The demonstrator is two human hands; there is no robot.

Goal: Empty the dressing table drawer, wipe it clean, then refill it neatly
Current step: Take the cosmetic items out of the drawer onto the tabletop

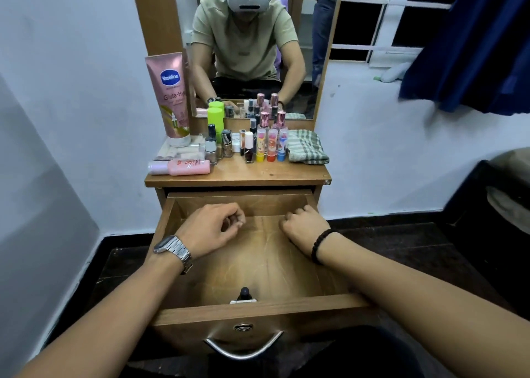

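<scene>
The drawer [258, 306] is pulled out at the lower centre of the frame, its wooden floor bare. Both hands hover inside it: the left hand [212, 228], with a watch on its wrist, has fingers curled and holds nothing; the right hand [304, 225] is a loose fist, also holding nothing. Above, on the tabletop [238, 174], stand small bottles [249, 145], a pink tube [172, 96] and a folded checked cloth [307, 148]
</scene>
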